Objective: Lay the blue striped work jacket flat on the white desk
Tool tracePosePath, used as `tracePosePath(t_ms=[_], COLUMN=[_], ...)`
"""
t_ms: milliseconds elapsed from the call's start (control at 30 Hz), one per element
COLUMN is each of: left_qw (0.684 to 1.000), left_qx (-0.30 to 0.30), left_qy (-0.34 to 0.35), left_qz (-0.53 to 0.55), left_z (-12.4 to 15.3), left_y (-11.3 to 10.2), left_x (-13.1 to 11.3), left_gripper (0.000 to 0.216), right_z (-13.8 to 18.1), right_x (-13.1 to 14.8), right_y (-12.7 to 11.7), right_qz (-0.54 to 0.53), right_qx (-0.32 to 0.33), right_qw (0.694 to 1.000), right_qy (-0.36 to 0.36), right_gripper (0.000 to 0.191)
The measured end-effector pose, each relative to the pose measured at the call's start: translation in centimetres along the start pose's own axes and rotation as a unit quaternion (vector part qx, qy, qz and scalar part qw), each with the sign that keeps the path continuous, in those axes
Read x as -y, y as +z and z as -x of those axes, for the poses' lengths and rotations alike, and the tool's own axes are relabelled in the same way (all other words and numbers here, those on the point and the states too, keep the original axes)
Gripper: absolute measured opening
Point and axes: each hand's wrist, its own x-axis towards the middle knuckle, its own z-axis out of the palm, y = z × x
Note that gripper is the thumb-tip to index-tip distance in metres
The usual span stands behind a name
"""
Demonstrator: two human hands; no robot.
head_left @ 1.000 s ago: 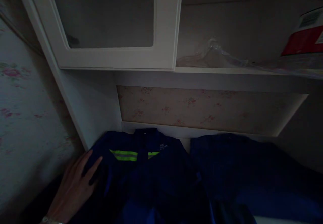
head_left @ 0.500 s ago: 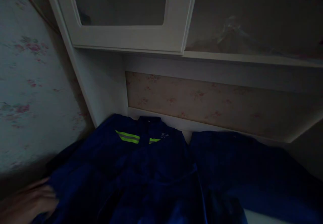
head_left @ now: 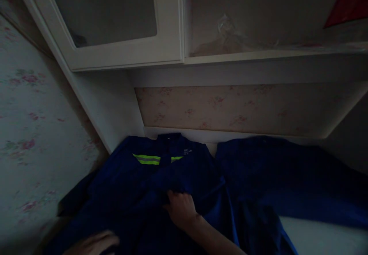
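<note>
The right hand (head_left: 181,209) pinched a fold of the blue jacket (head_left: 149,186), its fingers curled into the cloth at the middle. The left hand (head_left: 93,243) lay flat on the jacket's near left edge, fingers together. Blue trousers (head_left: 273,178) lay just right.

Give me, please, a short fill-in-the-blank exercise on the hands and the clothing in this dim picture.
1. The right hand grips a fold of the dark ____ jacket.
2. The stripe near the jacket's collar is neon ____.
3. The left hand lies on the jacket at the ____ edge of the picture.
4. On the shelf above lies a crumpled clear ____ wrapper.

Missing words: blue; yellow-green; bottom; plastic
</note>
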Motion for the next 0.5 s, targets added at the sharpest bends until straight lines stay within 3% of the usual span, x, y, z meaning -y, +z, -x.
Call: tracePosePath(t_ms=[133, 233, 333, 433, 500], left_qw=[1.000, 1.000, 0.999, 0.996, 0.998], left_qx=[0.006, -0.018, -0.017, -0.004, -0.029], left_qy=[0.022, 0.016, 0.027, 0.039, 0.021], left_qz=[-0.012, -0.015, -0.039, -0.084, -0.059], left_z=[-3.0, -5.5, -6.4, -6.8, -7.1], left_y=[0.8, 3.5, 5.9, 6.8, 6.3], left_x=[-1.3, -1.3, 0.2, 2.6, 4.1], left_gripper=[0.057, 0.073, 0.056, 0.046, 0.044], right_z=[0.4, 2.3, 5.3, 10.0, 13.7], right_x=[-0.8, -2.3, -5.0, -8.8, -11.6], right_y=[-0.1, -1.5, -2.3, -1.8, -1.3], right_qz=[-0.027, -0.159, -0.347, -0.416, -0.428], right_qx=[-0.033, -0.076, -0.098, -0.125, -0.159], right_qw=[0.999, 0.980, 0.926, 0.893, 0.876], right_qy=[0.033, 0.092, 0.115, 0.115, 0.155], right_gripper=[0.024, 0.023, 0.016, 0.023, 0.033])
